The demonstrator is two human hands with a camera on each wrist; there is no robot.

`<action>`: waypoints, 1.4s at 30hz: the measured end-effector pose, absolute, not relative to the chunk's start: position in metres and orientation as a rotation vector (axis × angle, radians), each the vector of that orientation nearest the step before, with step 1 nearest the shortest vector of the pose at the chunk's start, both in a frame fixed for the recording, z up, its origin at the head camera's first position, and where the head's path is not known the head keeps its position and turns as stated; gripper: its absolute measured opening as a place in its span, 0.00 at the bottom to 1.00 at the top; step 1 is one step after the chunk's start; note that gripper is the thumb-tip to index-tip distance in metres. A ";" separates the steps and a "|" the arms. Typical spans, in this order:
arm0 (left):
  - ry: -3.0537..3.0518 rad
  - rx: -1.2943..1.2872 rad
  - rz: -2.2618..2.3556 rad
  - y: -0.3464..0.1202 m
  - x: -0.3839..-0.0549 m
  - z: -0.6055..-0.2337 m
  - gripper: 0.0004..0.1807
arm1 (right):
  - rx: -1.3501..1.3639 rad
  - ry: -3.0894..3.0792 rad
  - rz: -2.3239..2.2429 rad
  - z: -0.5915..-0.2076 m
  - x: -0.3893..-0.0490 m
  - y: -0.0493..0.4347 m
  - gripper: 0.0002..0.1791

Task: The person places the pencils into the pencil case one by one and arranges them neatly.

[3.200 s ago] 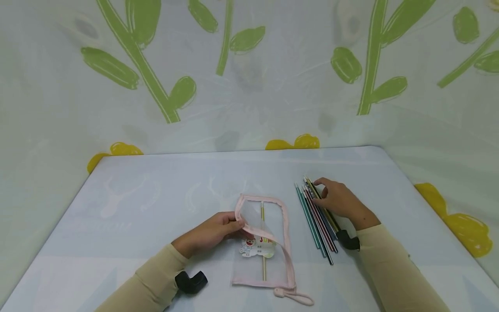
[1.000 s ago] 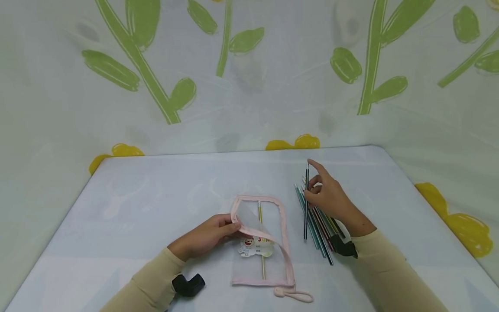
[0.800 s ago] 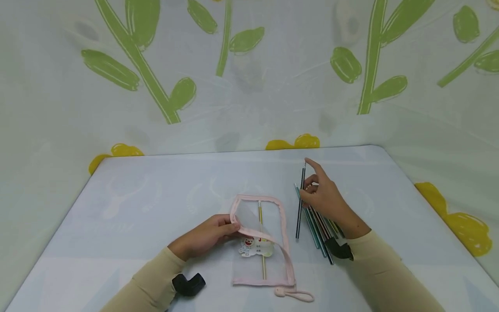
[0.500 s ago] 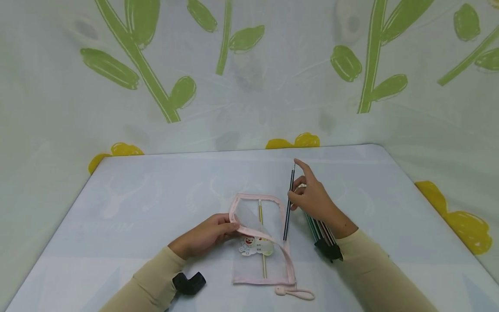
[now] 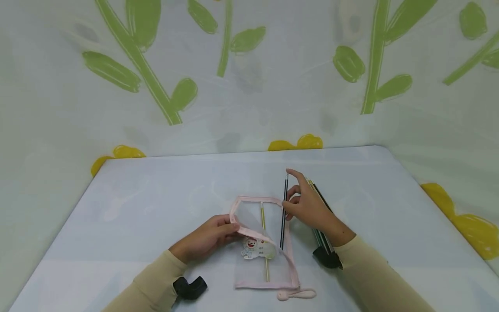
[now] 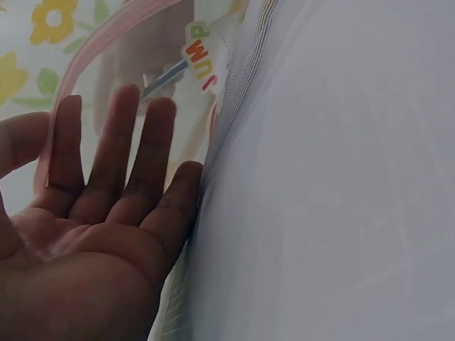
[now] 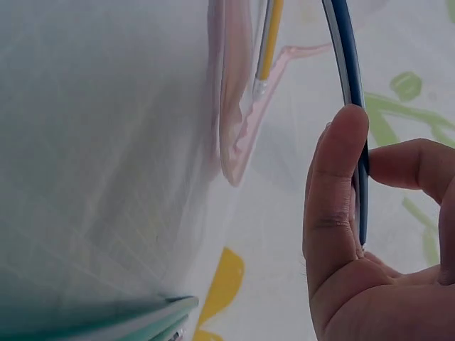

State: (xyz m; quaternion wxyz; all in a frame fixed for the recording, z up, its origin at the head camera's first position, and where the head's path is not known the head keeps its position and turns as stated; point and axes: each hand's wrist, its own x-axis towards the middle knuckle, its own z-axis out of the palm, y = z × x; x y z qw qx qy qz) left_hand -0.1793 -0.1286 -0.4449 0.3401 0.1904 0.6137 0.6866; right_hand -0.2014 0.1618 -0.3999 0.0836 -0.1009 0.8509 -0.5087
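Observation:
My left hand (image 5: 212, 236) pinches the pink-trimmed flap of a see-through pencil pouch (image 5: 267, 286), lifting it at the left; in the left wrist view the trim (image 6: 64, 92) sits between thumb and forefinger. One yellow pencil (image 5: 263, 214) lies lengthwise in the pouch, behind a cartoon label (image 5: 258, 249). My right hand (image 5: 312, 210) pinches a dark striped pencil (image 5: 284, 216), forefinger at its upper end. The pencil's lower end is at the pouch opening, by the right-hand trim. Whether it is inside, I cannot tell. In the right wrist view thumb and fingers grip this pencil (image 7: 347, 50).
Beneath my right hand and wrist lies a pile of several pencils (image 5: 320, 237), partly hidden. A pink strap (image 5: 298, 294) hangs off the pouch's lower right corner. Black wrist mounts (image 5: 190, 288) sit on both arms. A patterned wall stands behind the white table (image 5: 156, 182).
My right hand took a dark pencil from the pile, raised it, and moved it left and then down to the pouch opening. My left hand still holds the flap.

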 end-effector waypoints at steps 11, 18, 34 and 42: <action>1.557 0.493 1.840 -0.126 -0.178 -0.447 0.22 | -0.280 2.522 -1.452 -0.404 -0.198 0.157 0.48; 1.580 0.451 1.820 -0.124 -0.177 -0.446 0.26 | -0.295 2.526 -1.379 -0.407 -0.199 0.155 0.47; 1.589 0.447 1.796 -0.122 -0.176 -0.448 0.26 | -0.328 2.473 -1.285 -0.413 -0.195 0.153 0.44; 1.594 0.469 1.820 -0.122 -0.179 -0.445 0.25 | -0.380 2.479 -1.227 -0.409 -0.196 0.153 0.43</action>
